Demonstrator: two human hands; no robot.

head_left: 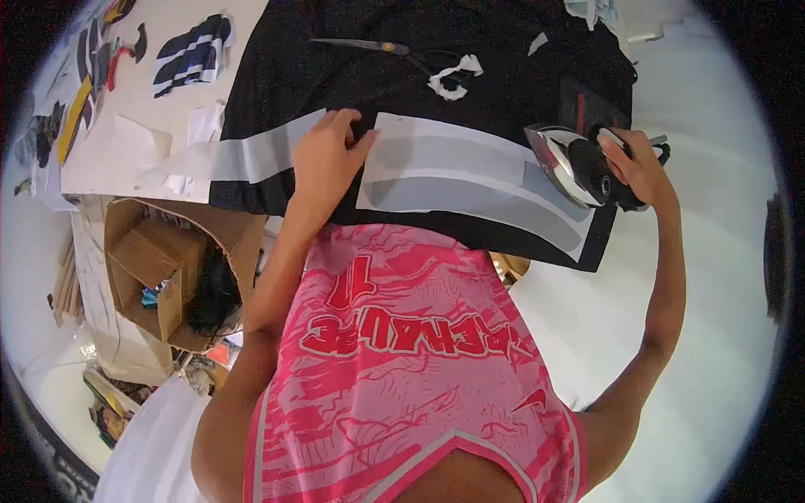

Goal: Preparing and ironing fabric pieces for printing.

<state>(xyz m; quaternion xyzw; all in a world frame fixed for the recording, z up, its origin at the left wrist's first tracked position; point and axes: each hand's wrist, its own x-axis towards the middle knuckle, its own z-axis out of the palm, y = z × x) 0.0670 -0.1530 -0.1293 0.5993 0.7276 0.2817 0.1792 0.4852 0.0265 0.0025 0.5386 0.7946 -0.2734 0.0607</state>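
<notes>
My right hand (635, 166) is wrapped round the handle of a clothes iron (573, 165) with a shiny metal body and black upper part. The iron's tip points left, over the right end of a white sheet with curved grey pieces (470, 172) on it. All this lies on a black cloth (277, 109) spread over the table. Beside the sheet's left end is my left hand (331, 149), fingers apart, holding nothing that I can see. Its fingertips are near the sheet's edge and over a pale translucent strip (268, 153) that runs off to the left.
Black-handled scissors (369, 44) lie farther back, with a crumpled white scrap (455, 81) on their handle. A dark iron rest (589, 109) is behind the iron. Striped fabric (193, 56) and red-handled pliers (117, 63) lie far left. Below the table's left part stands an open cardboard box (168, 293).
</notes>
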